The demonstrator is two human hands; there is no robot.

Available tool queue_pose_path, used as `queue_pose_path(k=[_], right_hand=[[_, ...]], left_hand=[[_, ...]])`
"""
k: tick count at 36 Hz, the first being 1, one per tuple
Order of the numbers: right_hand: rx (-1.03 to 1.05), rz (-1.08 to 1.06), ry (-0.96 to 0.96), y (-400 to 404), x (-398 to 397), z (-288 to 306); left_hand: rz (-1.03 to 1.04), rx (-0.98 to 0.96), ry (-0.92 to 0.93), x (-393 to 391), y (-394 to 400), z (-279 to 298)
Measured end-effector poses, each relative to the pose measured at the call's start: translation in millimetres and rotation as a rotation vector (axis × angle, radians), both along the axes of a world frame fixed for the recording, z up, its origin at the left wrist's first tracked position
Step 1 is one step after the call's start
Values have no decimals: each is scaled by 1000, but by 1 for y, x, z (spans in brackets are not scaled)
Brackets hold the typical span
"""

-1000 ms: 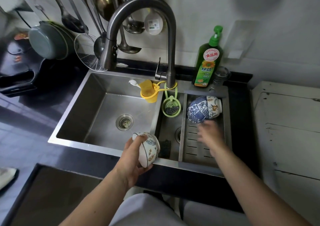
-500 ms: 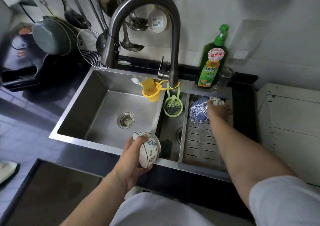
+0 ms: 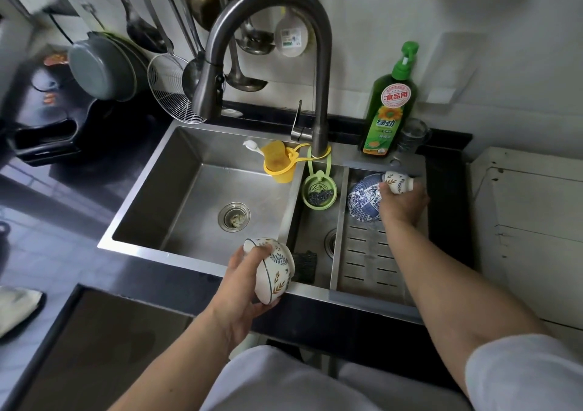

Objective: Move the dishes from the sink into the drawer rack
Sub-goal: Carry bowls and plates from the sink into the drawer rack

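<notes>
The steel sink (image 3: 176, 171) fills the middle of the view, with a wide basin on the left and a narrower basin on the right. A slotted drain tray (image 3: 369, 259) sits across the right basin. The tall curved tap (image 3: 318, 63) rises at the far edge, and a green soap bottle (image 3: 391, 111) stands on the dark surface (image 3: 448, 145) to its right.

The left hand (image 3: 239, 284) is closed around a leaf-patterned bowl (image 3: 277, 268), holding it on its side over the near rim of the sink, clear of the basin. The right hand (image 3: 402, 202) reaches to the far end of the tray, where its fingers grip a second leaf-patterned bowl (image 3: 396, 182). That bowl lies just beside a larger blue and white bowl (image 3: 362, 201), which rests tilted on the tray; whether the two touch cannot be told.

The step in hand seems to be collecting dishes from the sink: one bowl is already lifted and a second is being taken. The drawer rack is not in view, so none of the bowls can be counted as put away, and the blue and white bowl remains to be fetched.

The next move likely calls for lifting the small bowl clear of its larger neighbour without knocking it. Both bowls must then be carried down to the rack, and each hand needs a firm hold on what may be wet, smooth china.
</notes>
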State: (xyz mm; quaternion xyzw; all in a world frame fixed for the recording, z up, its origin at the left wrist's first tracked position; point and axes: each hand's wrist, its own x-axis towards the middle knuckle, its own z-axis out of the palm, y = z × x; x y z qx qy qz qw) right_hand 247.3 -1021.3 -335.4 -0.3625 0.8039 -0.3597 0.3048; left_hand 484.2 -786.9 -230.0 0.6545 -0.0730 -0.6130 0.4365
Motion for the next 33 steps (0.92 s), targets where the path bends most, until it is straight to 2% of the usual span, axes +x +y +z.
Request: queue_pose_path(k=[10, 14, 18, 22, 26, 28, 33], right_hand=[[-113, -13, 55, -2, -5, 30], [-227, -94, -86, 26, -16, 47], [-318, -192, -366, 79, -23, 57], [-216, -90, -778, 138, -11, 68], [27, 38, -1087, 174, 25, 74], [160, 83, -1151, 186, 52, 74], [353, 266, -1137, 206, 109, 69]], left_hand=[[-13, -23, -7, 5, 10, 3], [-18, -30, -3, 9, 15, 5], [10, -43, 6, 19, 21, 8], [64, -41, 23, 24, 25, 13], [128, -37, 58, 30, 37, 14], [198, -23, 51, 36, 51, 12], [390, 4, 36, 58, 105, 10]])
